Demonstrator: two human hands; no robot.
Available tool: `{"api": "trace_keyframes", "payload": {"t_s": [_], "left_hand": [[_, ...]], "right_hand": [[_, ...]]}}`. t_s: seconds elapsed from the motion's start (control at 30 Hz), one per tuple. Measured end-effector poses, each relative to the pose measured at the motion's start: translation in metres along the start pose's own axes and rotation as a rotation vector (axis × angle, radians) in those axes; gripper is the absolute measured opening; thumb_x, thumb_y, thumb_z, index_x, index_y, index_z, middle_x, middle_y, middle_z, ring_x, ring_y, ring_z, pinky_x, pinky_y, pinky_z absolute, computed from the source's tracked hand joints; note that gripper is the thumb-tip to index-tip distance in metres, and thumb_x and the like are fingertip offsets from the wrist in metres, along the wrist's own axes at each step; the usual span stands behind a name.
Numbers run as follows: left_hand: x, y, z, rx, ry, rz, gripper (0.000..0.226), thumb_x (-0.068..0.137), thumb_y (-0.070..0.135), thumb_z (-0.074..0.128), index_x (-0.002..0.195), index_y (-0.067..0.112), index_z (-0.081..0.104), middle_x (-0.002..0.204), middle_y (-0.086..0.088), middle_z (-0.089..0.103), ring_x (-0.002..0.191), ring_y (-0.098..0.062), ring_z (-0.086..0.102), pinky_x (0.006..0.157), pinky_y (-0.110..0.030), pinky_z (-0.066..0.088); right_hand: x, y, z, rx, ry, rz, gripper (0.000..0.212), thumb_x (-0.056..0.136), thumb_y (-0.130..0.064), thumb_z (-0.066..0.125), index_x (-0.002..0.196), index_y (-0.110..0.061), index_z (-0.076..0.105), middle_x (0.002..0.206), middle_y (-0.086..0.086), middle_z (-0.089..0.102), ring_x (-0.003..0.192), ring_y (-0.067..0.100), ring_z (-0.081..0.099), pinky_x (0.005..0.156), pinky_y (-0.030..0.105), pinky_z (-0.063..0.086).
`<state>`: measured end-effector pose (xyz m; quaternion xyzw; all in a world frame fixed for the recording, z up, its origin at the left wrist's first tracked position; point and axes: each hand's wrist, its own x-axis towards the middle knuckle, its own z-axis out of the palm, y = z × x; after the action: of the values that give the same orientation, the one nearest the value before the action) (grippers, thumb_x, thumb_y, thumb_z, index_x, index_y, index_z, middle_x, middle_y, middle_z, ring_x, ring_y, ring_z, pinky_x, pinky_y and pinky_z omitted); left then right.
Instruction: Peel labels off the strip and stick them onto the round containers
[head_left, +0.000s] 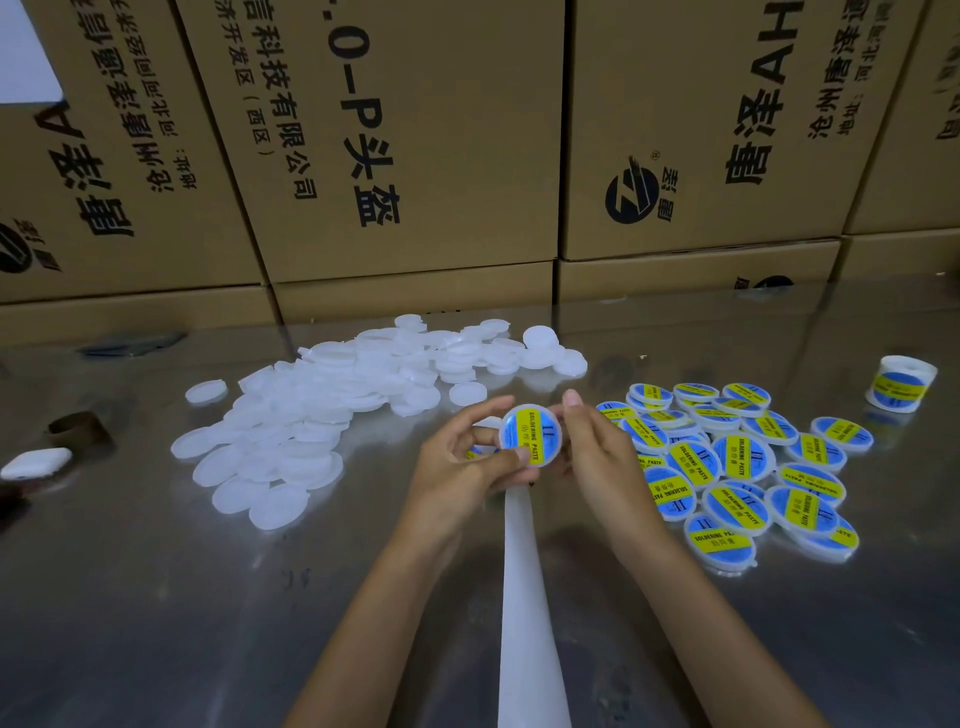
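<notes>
A round white container (531, 435) with a blue and yellow label on its face is held upright between both hands above the table. My left hand (462, 462) grips its left and lower rim, thumb on the front edge. My right hand (597, 447) touches its right rim with fingertips. A white backing strip (524, 597) runs from under my hands toward the bottom edge. Several unlabelled white containers (322, 410) lie heaped at left. Several labelled containers (737, 467) lie at right.
A roll of labels (901, 384) stands at the far right. Cardboard boxes (415, 156) wall off the back of the shiny metal table (156, 597). A brown tape core (80, 428) and a small white object (36, 463) lie at the left edge.
</notes>
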<state>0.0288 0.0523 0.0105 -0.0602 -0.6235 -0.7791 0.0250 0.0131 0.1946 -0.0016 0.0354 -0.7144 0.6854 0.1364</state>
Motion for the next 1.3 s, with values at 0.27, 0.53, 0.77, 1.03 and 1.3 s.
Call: {"api": "trace_keyframes", "payload": {"t_s": [0.27, 0.53, 0.77, 1.03, 1.3], "left_hand": [[0.002, 0.003, -0.004, -0.124, 0.17, 0.031, 0.023, 0.085, -0.001, 0.073, 0.106, 0.005, 0.065, 0.091, -0.021, 0.075, 0.079, -0.027, 0.076, 0.062, -0.027, 0.059], [-0.001, -0.001, 0.0, -0.114, 0.179, 0.04, 0.008, 0.09, 0.007, 0.071, 0.088, 0.005, 0.063, 0.087, -0.011, 0.077, 0.071, -0.026, 0.075, 0.057, -0.029, 0.06], [-0.002, -0.002, 0.0, -0.081, 0.094, 0.036, 0.013, 0.093, 0.009, 0.068, 0.098, 0.002, 0.058, 0.091, -0.019, 0.075, 0.078, -0.034, 0.075, 0.065, -0.033, 0.062], [-0.001, -0.001, 0.0, 0.024, -0.057, 0.033, 0.042, 0.085, -0.011, 0.07, 0.121, 0.01, 0.07, 0.106, -0.014, 0.074, 0.088, -0.029, 0.075, 0.073, -0.035, 0.063], [0.0, 0.001, -0.005, -0.093, 0.139, 0.031, 0.023, 0.086, 0.001, 0.074, 0.107, 0.01, 0.074, 0.096, -0.012, 0.078, 0.083, -0.024, 0.077, 0.062, -0.026, 0.06]], "right_hand": [[-0.006, 0.007, 0.007, -0.071, -0.211, -0.163, 0.025, 0.087, -0.037, 0.073, 0.109, -0.03, 0.065, 0.087, -0.012, 0.073, 0.069, -0.001, 0.062, 0.063, 0.011, 0.045], [-0.004, 0.01, 0.006, -0.045, -0.187, -0.184, 0.035, 0.082, -0.035, 0.079, 0.115, -0.029, 0.07, 0.089, -0.009, 0.076, 0.08, 0.007, 0.073, 0.072, 0.026, 0.058], [-0.004, 0.01, 0.007, 0.042, -0.097, -0.146, 0.031, 0.095, -0.024, 0.063, 0.125, -0.017, 0.066, 0.091, -0.008, 0.077, 0.084, 0.008, 0.073, 0.068, 0.03, 0.061], [-0.005, 0.009, 0.004, -0.097, -0.122, -0.22, 0.032, 0.103, -0.016, 0.048, 0.11, -0.041, 0.067, 0.101, -0.021, 0.073, 0.1, -0.005, 0.066, 0.084, 0.014, 0.049], [-0.006, 0.006, 0.006, 0.11, -0.265, -0.139, 0.051, 0.091, -0.001, 0.066, 0.136, -0.02, 0.054, 0.126, -0.007, 0.066, 0.114, 0.002, 0.063, 0.092, 0.019, 0.051]]}}
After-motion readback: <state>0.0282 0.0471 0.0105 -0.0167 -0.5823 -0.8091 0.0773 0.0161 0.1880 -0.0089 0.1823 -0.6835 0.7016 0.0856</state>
